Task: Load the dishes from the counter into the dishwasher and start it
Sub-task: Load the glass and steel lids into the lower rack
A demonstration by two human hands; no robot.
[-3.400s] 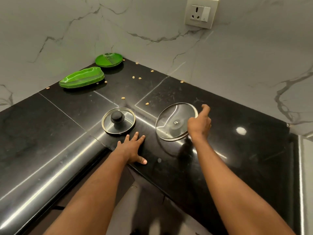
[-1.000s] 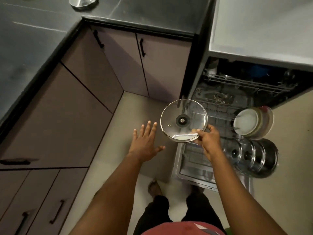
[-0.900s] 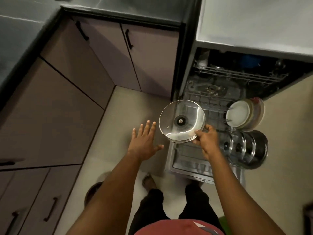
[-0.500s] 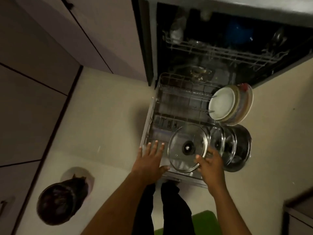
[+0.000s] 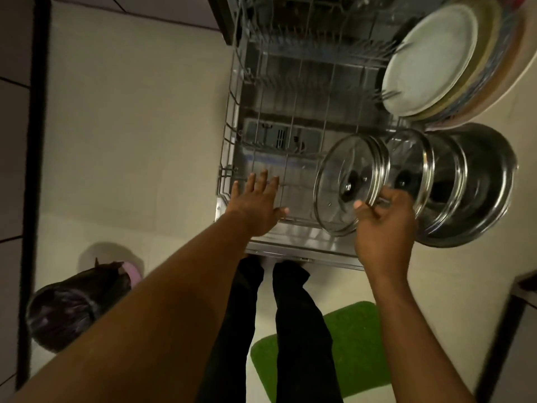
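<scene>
The head camera looks steeply down, close above the pulled-out dishwasher rack (image 5: 234,117).

Wearer viewed from above. The left forearm (image 5: 162,286) and right forearm (image 5: 412,324) were bare down to the wrist, as were the left hand (image 5: 255,205) and right hand (image 5: 383,228). The lower body wore black trousers (image 5: 302,330) (plain fabric, softly creased).

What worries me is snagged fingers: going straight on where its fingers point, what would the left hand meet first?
Likely the wires of the lower rack, which the left hand reaches over; its height above them is unclear. The glass lid is to its right.
</scene>
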